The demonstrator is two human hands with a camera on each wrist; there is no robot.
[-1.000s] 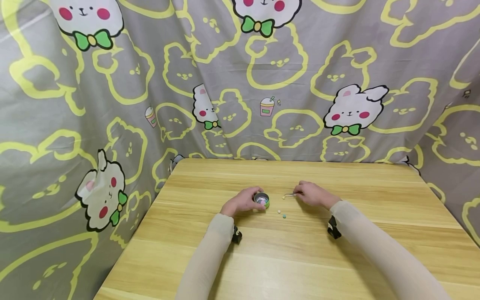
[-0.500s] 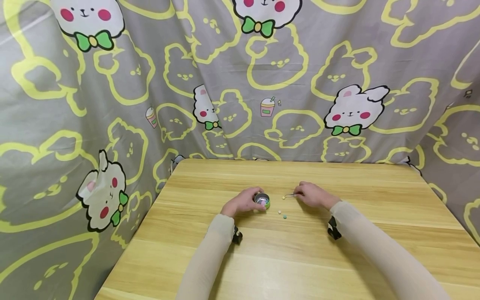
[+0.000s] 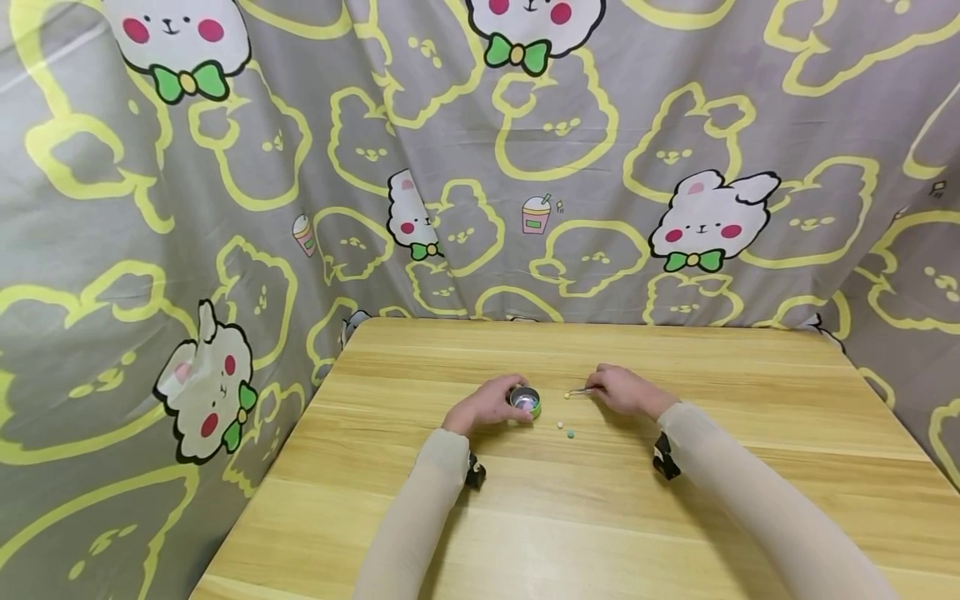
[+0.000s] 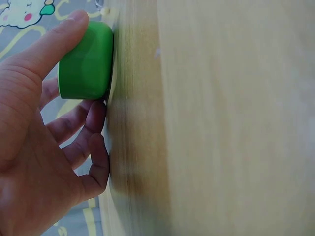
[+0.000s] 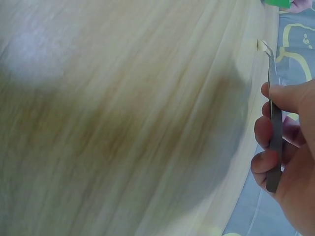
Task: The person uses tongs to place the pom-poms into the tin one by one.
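My left hand point(image 3: 491, 402) grips a small round green tin point(image 4: 88, 61) by its sides, thumb on the near side. Its metal inside point(image 3: 524, 399) faces up in the head view, with pale and coloured bits in it. My right hand point(image 3: 622, 389) pinches bent-tip metal tweezers point(image 5: 275, 132), which point left toward the tin. At their tip is a small yellow bead point(image 3: 567, 396), near or on the tabletop; whether the tips clamp it I cannot tell. Between the hands lie a white bead point(image 3: 559, 425) and a teal bead point(image 3: 571, 434).
A wood-grain table point(image 3: 570, 525) carries everything. Behind it and at the sides hangs a grey curtain point(image 3: 465, 133) with yellow outlines and rabbit faces. Black wrist cameras sit under both forearms, such as the left camera point(image 3: 476, 472).
The tweezer tips stay at the yellow bead with barely any movement. Both hands keep their holds, and the whole head view shifts very slightly.
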